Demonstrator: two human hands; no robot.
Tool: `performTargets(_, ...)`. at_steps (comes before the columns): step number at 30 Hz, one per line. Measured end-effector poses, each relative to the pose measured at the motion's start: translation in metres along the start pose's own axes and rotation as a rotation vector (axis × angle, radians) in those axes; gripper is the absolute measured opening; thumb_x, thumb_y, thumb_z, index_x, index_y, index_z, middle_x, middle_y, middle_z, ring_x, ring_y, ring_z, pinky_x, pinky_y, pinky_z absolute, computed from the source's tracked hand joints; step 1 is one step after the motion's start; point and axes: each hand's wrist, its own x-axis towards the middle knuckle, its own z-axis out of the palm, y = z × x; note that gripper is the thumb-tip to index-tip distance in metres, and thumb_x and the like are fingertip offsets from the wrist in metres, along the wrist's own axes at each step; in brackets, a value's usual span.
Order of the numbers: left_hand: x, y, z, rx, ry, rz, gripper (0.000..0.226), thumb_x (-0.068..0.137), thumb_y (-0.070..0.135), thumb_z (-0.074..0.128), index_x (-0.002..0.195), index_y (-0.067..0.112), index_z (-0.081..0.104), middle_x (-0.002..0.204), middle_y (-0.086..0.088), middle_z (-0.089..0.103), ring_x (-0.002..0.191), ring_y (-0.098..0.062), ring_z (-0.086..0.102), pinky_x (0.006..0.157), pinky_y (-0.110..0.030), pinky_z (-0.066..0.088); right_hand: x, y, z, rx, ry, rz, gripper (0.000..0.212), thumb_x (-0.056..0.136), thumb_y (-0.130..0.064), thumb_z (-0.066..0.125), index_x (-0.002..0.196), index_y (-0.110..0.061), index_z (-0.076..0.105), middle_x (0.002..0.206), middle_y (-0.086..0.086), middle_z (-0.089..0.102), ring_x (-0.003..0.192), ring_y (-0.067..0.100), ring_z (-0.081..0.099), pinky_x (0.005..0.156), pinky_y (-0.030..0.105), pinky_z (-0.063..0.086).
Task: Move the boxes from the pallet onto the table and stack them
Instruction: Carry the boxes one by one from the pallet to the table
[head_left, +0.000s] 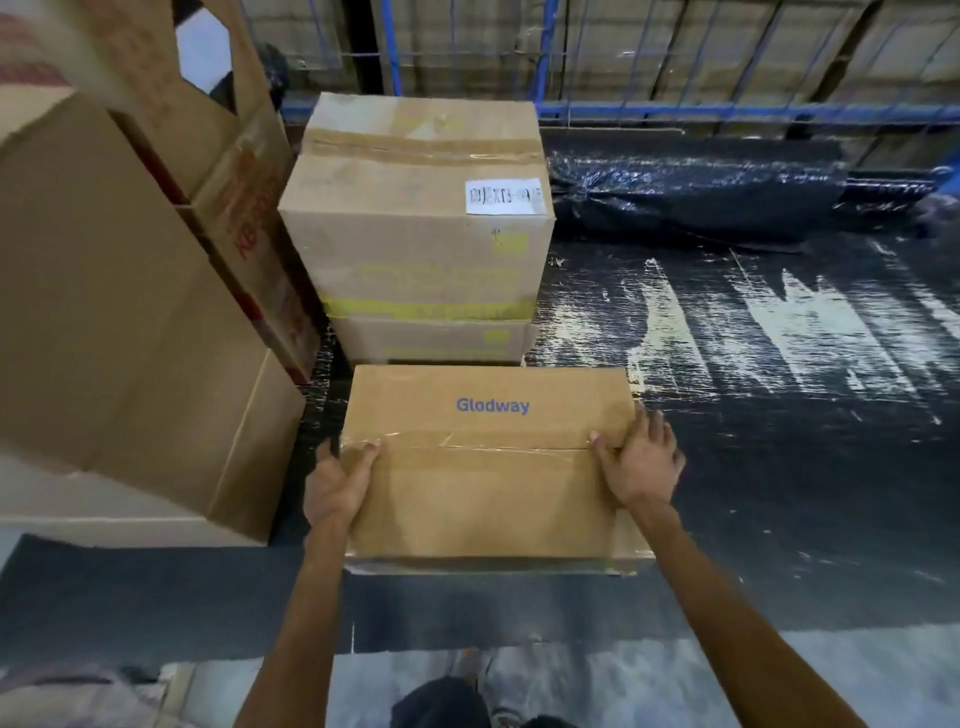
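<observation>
A brown cardboard box printed "Glodway" (488, 467), taped along its top seam, lies near the front edge of a surface wrapped in black plastic (753, 389). My left hand (335, 486) grips the box's left edge, thumb on top and fingers down the side. My right hand (641, 462) holds the right edge with its fingers over the top corner. Directly behind stands a taller taped box with a white label (415, 208), stacked on a lower box (431, 340).
Large brown cartons (114, 312) crowd the left side, close to the Glodway box. A rolled bundle of black plastic (691, 192) lies at the back right before a blue wire fence (727, 111). A dark grey strip (156, 587) borders the front edge, with floor below.
</observation>
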Motion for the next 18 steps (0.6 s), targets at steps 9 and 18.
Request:
performTargets(9,-0.13,-0.147,-0.056,-0.112,0.339,0.053,0.049,0.093,0.028,0.073,0.137,0.01,0.06,0.129,-0.02,0.066,0.116,-0.041,0.062,0.094,-0.048,0.05,-0.196,-0.116,0.065,0.128,-0.146,-0.81,0.06,0.088,-0.047,0.053,0.137,-0.013,0.059,0.149,0.011,0.052,0.141,0.031,0.042,0.116,0.05,0.034)
performTargets(18,-0.261,-0.39,-0.183,-0.235,0.69,-0.438,0.049,0.091,0.026,0.075,0.136,0.011,0.061,0.126,-0.022,0.068,0.109,-0.04,0.066,0.088,-0.044,0.05,-0.431,-0.247,0.175,0.031,-0.698,-1.311,0.072,0.081,-0.046,0.056,0.141,-0.006,0.057,0.146,0.018,0.055,0.137,0.035,0.049,0.113,0.042,0.036)
